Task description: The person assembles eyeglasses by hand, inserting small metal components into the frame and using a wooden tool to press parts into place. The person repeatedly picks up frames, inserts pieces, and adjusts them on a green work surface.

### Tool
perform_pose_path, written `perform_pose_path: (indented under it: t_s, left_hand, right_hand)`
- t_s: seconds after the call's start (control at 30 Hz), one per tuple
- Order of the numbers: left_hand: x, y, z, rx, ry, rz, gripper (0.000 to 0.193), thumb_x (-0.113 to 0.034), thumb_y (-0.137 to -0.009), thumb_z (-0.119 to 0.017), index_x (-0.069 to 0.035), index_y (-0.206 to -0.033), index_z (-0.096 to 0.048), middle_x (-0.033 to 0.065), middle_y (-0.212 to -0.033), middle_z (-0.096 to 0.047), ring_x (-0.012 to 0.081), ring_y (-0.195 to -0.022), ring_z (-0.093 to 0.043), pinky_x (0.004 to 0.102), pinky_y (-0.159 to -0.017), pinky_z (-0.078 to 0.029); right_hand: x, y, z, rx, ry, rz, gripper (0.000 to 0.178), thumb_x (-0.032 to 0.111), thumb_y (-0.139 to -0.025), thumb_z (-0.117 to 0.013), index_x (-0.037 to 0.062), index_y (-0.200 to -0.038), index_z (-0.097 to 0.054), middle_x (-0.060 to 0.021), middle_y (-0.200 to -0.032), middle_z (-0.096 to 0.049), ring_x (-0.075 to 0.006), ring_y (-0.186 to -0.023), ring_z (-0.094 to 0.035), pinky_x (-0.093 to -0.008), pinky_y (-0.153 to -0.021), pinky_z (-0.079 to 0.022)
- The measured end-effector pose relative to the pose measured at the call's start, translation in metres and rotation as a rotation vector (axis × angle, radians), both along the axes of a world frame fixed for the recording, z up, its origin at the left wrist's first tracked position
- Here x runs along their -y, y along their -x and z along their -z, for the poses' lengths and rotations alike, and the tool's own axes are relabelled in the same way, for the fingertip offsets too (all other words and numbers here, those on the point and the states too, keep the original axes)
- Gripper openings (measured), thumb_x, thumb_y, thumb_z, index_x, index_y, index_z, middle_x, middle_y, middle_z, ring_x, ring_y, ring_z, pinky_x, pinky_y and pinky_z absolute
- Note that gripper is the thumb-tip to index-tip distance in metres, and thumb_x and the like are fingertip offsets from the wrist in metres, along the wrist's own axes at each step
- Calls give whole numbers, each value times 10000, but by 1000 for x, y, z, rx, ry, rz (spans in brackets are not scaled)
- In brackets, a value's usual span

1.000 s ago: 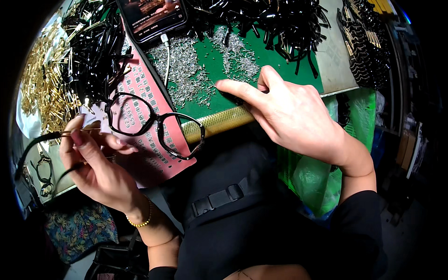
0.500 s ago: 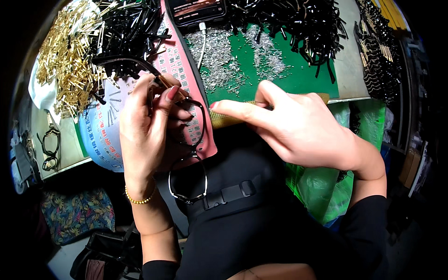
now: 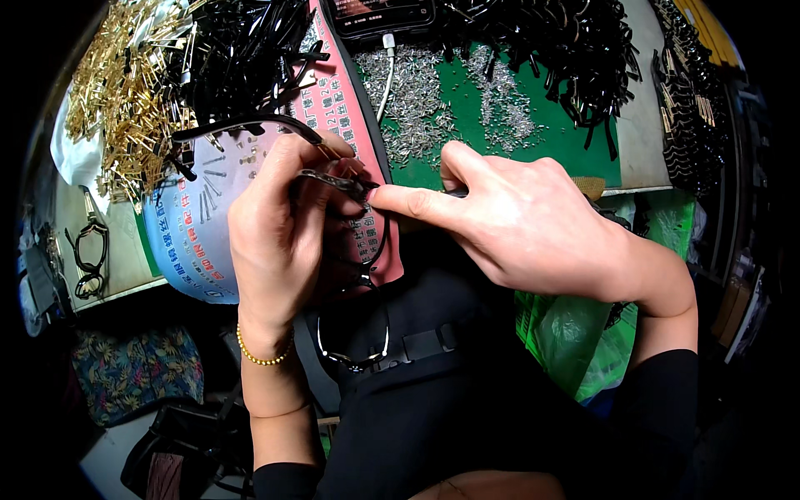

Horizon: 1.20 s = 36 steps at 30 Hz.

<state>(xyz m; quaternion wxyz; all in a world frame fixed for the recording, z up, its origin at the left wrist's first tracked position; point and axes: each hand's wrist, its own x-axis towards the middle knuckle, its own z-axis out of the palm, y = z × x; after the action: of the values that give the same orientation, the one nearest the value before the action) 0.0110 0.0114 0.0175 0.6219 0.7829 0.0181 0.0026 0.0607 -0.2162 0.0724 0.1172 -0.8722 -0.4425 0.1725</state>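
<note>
My left hand (image 3: 275, 225) is closed on a black eyeglass frame (image 3: 364, 271), near the hinge. The frame's two rims hang down toward my lap, the lower one pale-edged. A dark temple arm (image 3: 237, 122) sticks out to the left above that hand, with a gold-coloured metal part by the fingers. My right hand (image 3: 533, 229) comes in from the right, its index fingertip at the hinge beside my left fingertips. Its other fingers are curled under, and a small dark bit shows by the thumb; what it holds is hidden.
Small silver screws (image 3: 408, 108) lie scattered on a green mat (image 3: 575, 154). Around them are piles of gold-coloured pieces (image 3: 108, 108) and black temple arms (image 3: 550, 50), and a phone (image 3: 383, 17) with a white cable. Another eyeglass frame (image 3: 90, 254) lies at left. Green plastic bags (image 3: 575, 333) hang at right.
My right index fingertip has moved down-left onto the hinge area. The left hand has turned slightly, the temple arm swinging flatter. The whole view has shifted a little.
</note>
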Motion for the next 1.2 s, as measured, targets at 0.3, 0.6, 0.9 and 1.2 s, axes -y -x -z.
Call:
perform_pose_path:
  t_s: [0.3,0.6,0.9,1.2]
  left_hand:
    - [1,0,-2,-31,-128,-16,275,162,-786,-555,13,-1010,-614,127,-836,-582,274,-732,-639,325,-656,-508]
    - [3,4,8,372,-517,-7,321,146,-740,-579,-10,-1013,-639,126,-901,-648,329,-781,-649,384,-700,-536]
    - [2,-1,10,183,-278,-12,147,80,-905,-604,-3,-1023,-629,115,-785,-593,227,-627,-605,316,-585,-469]
    - [5,5,8,89,-123,-38,183,88,-950,-544,-5,-1076,-639,61,-845,-635,96,-575,-585,259,-544,-475]
  right_hand:
    - [-2,-1,2,8,-12,1,573,66,-838,-643,254,-1377,-599,-83,-889,-527,-249,-738,-643,-356,-518,-484]
    - [-3,0,2,35,-44,-10,578,61,-826,-659,238,-1372,-598,-83,-882,-524,-247,-729,-642,-355,-515,-482]
    - [-1,1,6,39,-80,33,593,74,-844,-661,261,-1400,-576,-91,-871,-509,-251,-725,-637,-364,-532,-507]
    - [-7,11,9,125,-102,76,602,66,-845,-651,268,-1407,-573,-92,-852,-490,-249,-717,-630,-383,-513,-503]
